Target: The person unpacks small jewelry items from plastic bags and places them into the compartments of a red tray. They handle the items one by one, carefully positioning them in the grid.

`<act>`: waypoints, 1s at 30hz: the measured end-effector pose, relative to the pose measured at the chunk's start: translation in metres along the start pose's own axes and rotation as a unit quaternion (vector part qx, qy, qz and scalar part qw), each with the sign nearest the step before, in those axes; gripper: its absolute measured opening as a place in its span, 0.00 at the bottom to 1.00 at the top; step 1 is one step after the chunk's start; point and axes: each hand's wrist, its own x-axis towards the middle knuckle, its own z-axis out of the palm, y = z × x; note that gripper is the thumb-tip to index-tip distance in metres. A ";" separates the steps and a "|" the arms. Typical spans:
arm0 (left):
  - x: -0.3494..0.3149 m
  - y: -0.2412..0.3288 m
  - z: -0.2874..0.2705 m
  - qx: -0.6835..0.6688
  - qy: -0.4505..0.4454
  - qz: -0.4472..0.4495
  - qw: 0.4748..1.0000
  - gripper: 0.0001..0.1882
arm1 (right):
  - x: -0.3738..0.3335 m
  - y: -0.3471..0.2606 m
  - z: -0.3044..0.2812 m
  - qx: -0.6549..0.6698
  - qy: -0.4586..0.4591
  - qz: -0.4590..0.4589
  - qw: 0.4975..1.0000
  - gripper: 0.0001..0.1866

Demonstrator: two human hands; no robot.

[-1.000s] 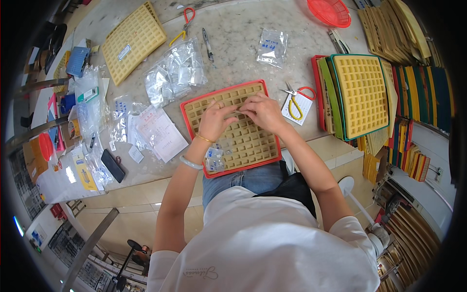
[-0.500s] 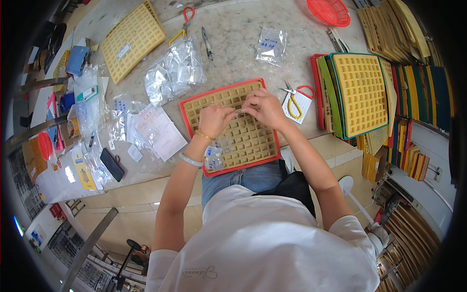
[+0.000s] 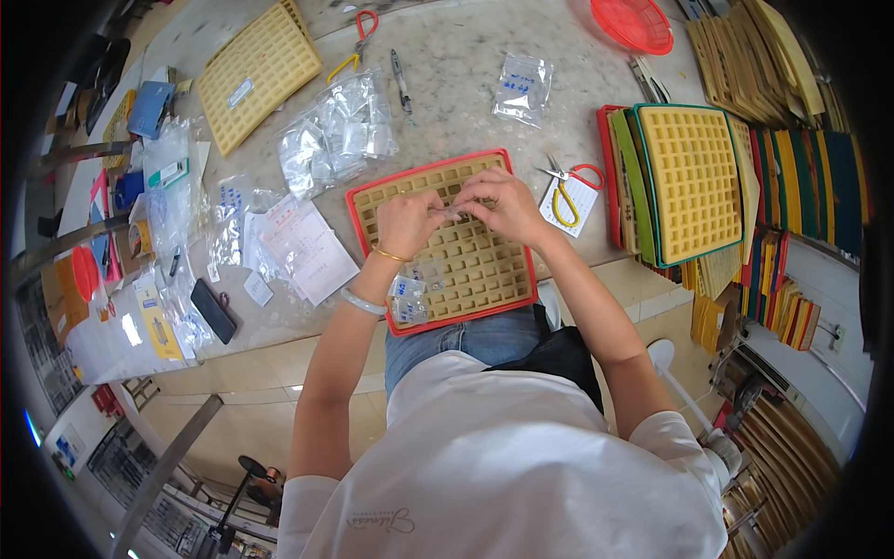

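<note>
Left hand, right hand, pinching translucent piece; red-rimmed tray beneath

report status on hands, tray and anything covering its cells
Left hand and right hand pinching small translucent item. Red-rimmed grid tray beneath both. Small clear plastic bags covering some near-left cells.

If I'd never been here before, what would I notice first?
Probably the red-rimmed tray of square pockets in the middle, where the left hand and right hand pinch a small clear thing. Then the bright red basket, top right, and red-and-yellow-handled scissors just right of the tray.
</note>
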 end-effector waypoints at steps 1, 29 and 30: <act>0.000 0.002 -0.002 0.010 -0.003 0.001 1.000 0.13 | 0.001 -0.002 -0.001 0.000 0.001 0.003 1.000 0.05; -0.130 -0.023 0.007 0.001 0.055 -0.061 0.997 0.25 | -0.042 -0.026 0.067 -0.126 -0.224 0.055 0.965 0.15; -0.130 -0.025 0.007 -0.031 0.034 -0.085 0.995 0.24 | -0.040 -0.032 0.078 -0.146 -0.210 0.050 0.965 0.15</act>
